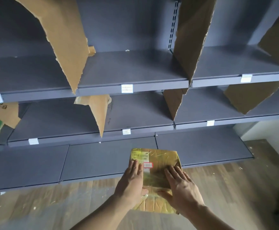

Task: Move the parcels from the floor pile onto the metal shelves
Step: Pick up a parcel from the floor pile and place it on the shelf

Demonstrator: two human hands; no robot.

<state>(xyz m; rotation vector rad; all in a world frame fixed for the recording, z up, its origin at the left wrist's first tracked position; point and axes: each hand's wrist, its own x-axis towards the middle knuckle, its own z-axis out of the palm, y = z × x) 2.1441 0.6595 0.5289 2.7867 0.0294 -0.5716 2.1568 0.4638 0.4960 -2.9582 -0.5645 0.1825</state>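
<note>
L hand (132, 181), R hand (183, 188) flat on parcel (157, 165); label text unreadable

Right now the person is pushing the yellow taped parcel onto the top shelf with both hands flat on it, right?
Not quite. The head view shows both hands, left hand and right hand, flat on the yellow taped parcel, but it is going onto the bottom shelf, not the top one.

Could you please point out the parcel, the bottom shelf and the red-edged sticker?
parcel (158, 163): head view, taped top face.
bottom shelf (94, 160): head view, bare grey surface.
red-edged sticker (148, 165): head view, white middle.
</note>
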